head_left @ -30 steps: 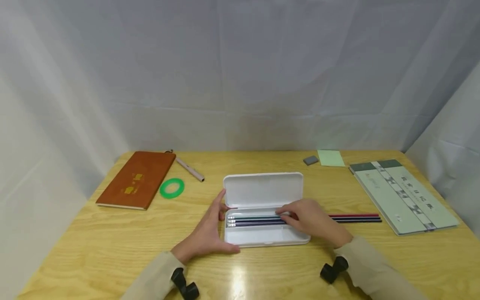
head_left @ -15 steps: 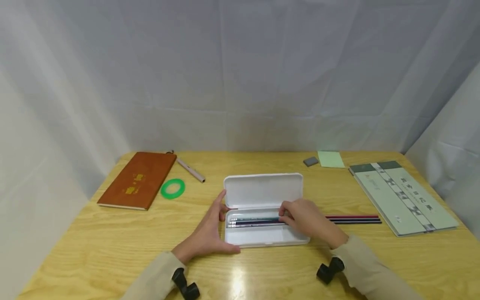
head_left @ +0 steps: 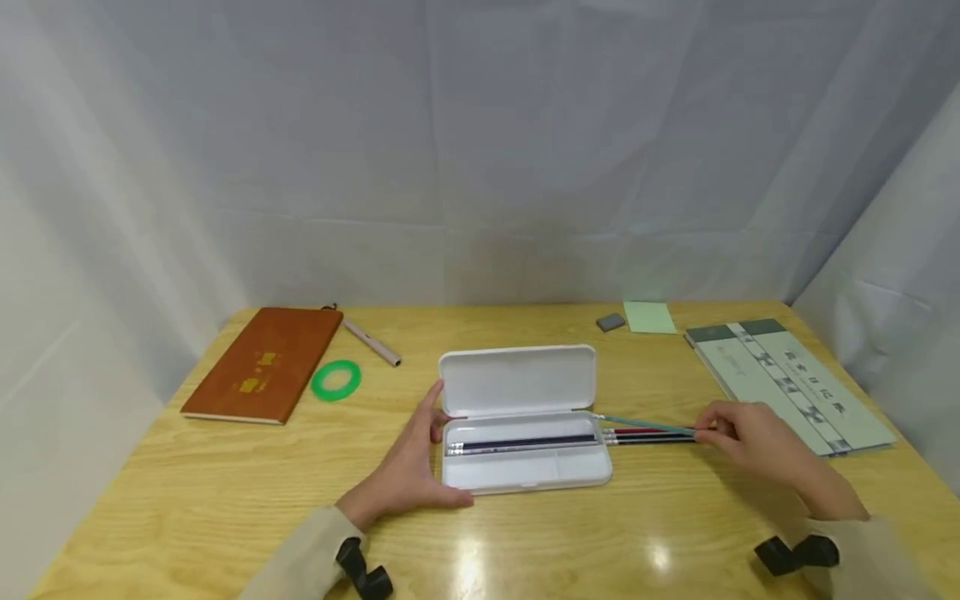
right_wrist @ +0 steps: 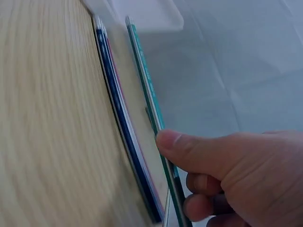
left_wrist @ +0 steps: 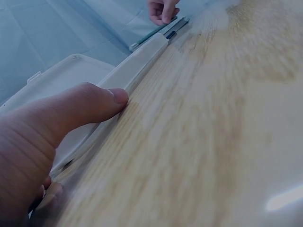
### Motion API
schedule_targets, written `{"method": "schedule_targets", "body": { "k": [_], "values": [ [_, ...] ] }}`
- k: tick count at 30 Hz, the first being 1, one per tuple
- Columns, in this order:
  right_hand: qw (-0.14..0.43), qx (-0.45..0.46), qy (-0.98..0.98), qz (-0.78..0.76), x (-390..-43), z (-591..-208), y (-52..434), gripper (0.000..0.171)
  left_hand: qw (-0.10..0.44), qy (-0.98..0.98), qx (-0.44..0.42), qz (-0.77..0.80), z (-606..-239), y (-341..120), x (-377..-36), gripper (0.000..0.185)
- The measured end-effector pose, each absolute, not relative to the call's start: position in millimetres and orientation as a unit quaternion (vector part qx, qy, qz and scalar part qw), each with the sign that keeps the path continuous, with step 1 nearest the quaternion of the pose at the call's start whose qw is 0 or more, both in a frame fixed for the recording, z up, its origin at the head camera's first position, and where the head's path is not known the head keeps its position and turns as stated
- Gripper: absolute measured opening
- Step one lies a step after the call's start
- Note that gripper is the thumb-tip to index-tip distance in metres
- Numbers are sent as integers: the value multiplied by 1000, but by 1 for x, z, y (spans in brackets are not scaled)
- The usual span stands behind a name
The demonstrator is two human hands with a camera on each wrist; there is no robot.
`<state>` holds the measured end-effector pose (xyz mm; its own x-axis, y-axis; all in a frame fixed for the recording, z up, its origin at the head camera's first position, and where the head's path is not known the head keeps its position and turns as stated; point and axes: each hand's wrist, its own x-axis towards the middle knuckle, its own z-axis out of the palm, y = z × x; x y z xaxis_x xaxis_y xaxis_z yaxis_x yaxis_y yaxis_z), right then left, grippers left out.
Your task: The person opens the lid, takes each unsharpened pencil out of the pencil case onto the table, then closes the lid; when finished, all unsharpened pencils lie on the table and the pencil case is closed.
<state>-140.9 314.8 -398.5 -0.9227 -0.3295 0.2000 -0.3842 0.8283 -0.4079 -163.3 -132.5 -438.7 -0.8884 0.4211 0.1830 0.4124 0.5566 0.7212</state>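
White plastic, the pencil case lies open at the middle of the wooden table, lid back toward 12 o'clock. Dark pencils lie lengthwise in its tray. At its 9 o'clock end the left hand rests, fingers relaxed, thumb along the front wall. At 3 o'clock, outside the case, the right hand pinches a teal pencil above more pencils on the table.

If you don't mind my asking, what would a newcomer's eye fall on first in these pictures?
First, the open white plastic pencil case at the middle of the wooden table, dark pencils lying inside. The left hand rests against its left end, while the right hand pinches a teal pencil just right of the case, above a red and a dark pencil.
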Motion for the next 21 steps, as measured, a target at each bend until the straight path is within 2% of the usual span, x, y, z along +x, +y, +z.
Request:
{"method": "schedule_targets", "body": {
  "k": [7, 16, 21],
  "values": [
    [-4, 185, -950, 251, -133, -409, 351, 6, 0, 883, 244, 402, -439, -133, -165, 146],
    [49, 217, -940, 257, -143, -421, 334, 17, -7, 881, 246, 404, -440, -134, -165, 145],
    [7, 210, -944, 255, -152, -415, 319, 22, -5, 882, 246, 403, -441, -133, -165, 145]
  ]
}}
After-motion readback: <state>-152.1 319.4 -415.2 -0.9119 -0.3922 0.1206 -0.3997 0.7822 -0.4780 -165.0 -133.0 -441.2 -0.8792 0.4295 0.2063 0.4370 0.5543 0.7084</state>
